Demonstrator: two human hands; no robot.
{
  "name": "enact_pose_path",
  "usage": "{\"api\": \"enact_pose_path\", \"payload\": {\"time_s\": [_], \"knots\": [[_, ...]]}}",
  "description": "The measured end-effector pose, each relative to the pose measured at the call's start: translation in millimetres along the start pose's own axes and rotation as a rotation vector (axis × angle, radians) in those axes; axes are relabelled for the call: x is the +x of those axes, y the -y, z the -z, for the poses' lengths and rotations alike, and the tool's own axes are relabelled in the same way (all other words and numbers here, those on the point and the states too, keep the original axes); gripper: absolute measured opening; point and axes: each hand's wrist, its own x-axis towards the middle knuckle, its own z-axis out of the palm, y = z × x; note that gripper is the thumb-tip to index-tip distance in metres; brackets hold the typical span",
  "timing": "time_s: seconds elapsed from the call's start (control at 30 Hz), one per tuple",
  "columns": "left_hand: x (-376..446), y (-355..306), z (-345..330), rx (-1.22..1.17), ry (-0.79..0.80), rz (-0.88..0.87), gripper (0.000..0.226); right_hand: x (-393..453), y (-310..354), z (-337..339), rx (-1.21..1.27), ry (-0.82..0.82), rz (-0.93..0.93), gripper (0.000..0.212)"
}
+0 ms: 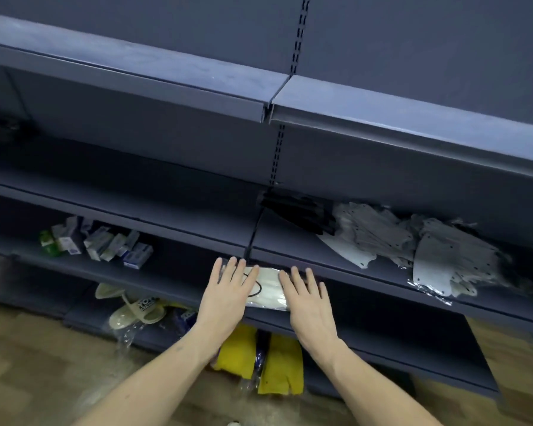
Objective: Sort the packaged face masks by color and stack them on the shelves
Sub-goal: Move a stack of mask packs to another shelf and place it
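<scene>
**A:** Where are the hands, and what do they have?

**B:** Both hands lie flat, fingers straight and slightly spread, on a white packaged face mask (pixel 266 285). The left hand (pixel 233 287) covers its left end and the right hand (pixel 305 298) its right end. Neither hand curls round it; they press or steady it from above.

**A:** Where does the mask sit?

**B:** At the front edge of a dark blue shelf (pixel 366 281), right where two shelf sections meet. It seems to be held flat so that it squares up against the edge before it goes onto a stack.

**A:** What does it look like?

**B:** A pale folded mask in a clear, glossy wrapper, with a thin black ear loop curving across its left half.

**A:** Are other masks nearby?

**B:** Yes, further back and to the right on the same shelf: a black pile (pixel 299 215), then a loose grey heap (pixel 379 232), with another white mask (pixel 348 252) poking out from under it. The colours appear only partly sorted.

**A:** Anything else?

**B:** Small boxes (pixel 105 241) on the left, sandals (pixel 130 309) and yellow cloths (pixel 277 361) below.
</scene>
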Motion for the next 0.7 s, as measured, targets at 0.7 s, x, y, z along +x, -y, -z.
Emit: {"api": "enact_pose_path", "payload": {"time_s": [0.7], "knots": [[-303.1, 251.4, 3.7, 0.087, 0.257, 0.705, 0.059, 26.2, 376.7, 10.9, 0.086, 0.114, 0.795, 0.062]]}}
